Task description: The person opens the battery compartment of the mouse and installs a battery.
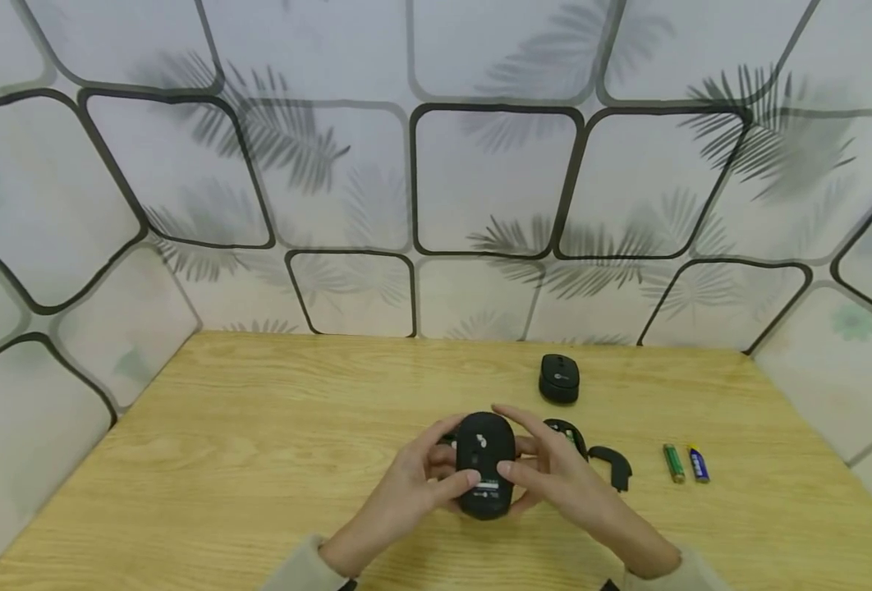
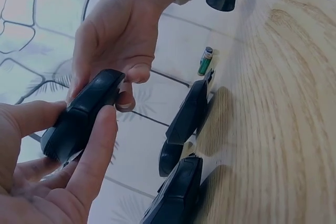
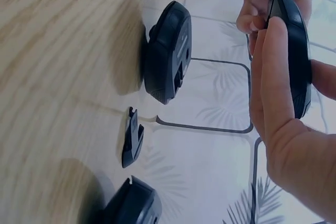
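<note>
Both hands hold a black computer mouse point(image 1: 484, 447) above the table, its underside with a white label turned up toward the head camera. The left hand point(image 1: 415, 474) grips its left side, thumb on the underside. From the other side the right hand point(image 1: 560, 480) grips it likewise, thumb near the label. In the left wrist view the mouse point(image 2: 84, 114) shows edge-on between the fingers of both hands. Just behind the right hand lies an opened mouse point(image 1: 573, 433), partly hidden, with something green inside. Another dark object point(image 1: 447, 440) is mostly covered by the left hand.
A black mouse point(image 1: 559, 378) sits upright farther back on the wooden table point(image 1: 296, 410). A loose black cover point(image 1: 615, 466) lies right of the right hand. Farther right are a green battery point(image 1: 674, 463) and a blue battery point(image 1: 698, 464). A patterned backdrop point(image 1: 355, 180) encloses the table's back and sides.
</note>
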Tool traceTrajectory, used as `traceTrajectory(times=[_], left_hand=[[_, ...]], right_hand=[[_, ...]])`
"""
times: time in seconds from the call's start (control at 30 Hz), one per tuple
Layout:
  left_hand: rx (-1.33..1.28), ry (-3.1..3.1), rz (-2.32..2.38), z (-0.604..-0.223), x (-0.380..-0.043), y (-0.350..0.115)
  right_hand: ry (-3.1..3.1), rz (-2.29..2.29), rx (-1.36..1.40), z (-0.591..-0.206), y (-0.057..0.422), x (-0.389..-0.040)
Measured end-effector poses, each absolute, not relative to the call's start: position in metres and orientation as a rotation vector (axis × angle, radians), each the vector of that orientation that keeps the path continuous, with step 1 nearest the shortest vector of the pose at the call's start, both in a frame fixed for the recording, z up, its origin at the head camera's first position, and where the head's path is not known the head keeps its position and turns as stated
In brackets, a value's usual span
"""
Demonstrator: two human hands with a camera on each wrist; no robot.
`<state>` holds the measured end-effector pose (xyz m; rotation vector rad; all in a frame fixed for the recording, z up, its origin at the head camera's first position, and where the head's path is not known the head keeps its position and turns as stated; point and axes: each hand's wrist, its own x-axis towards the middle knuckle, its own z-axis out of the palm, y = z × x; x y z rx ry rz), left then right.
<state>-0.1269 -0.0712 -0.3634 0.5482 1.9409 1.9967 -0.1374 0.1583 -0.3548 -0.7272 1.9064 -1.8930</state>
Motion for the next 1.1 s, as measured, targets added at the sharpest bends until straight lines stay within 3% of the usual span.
traceTrajectory(times=[1.1], left_hand=[[0.535,1.911,1.973,-0.368,-0.1252,-0.0682]], right_hand=[[1.975,-1.866,-0.788,-0.36,0.1537,-0.1374]])
